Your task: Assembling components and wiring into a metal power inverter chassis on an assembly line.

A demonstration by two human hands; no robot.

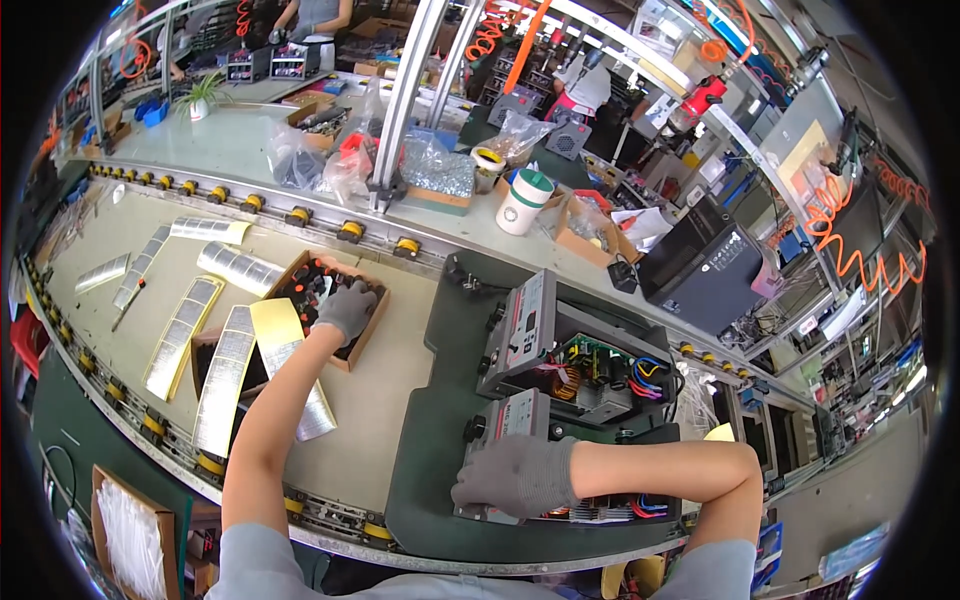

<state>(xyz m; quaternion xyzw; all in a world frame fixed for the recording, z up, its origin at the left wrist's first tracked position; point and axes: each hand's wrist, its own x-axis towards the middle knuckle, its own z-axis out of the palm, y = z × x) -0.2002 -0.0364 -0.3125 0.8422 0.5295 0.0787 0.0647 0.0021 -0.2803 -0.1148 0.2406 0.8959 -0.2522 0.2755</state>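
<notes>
My left hand (pixel 347 308), in a grey glove, reaches into a cardboard box (pixel 375 331) of small black parts with orange-red bits. Its fingers curl down among the parts, and anything between them is hidden. My right hand (pixel 515 476), also gloved, is bent over the grey front panel (pixel 526 414) of the nearer open-cased machine. Its fingers are closed against the lower panel; what they hold, if anything, cannot be seen. Behind it sits a second open machine (pixel 530 318) with a circuit board (pixel 590 365) and coloured wires. Both rest on a dark green board (pixel 422 440).
Silvery label sheets (pixel 183 335) with yellow backing lie left of the box, near a screwdriver (pixel 128 305). Roller rails (pixel 350 232) border the work surface. Beyond stand a white cup with green lid (pixel 525 202), a metal post (pixel 405 100) and a black case (pixel 700 258).
</notes>
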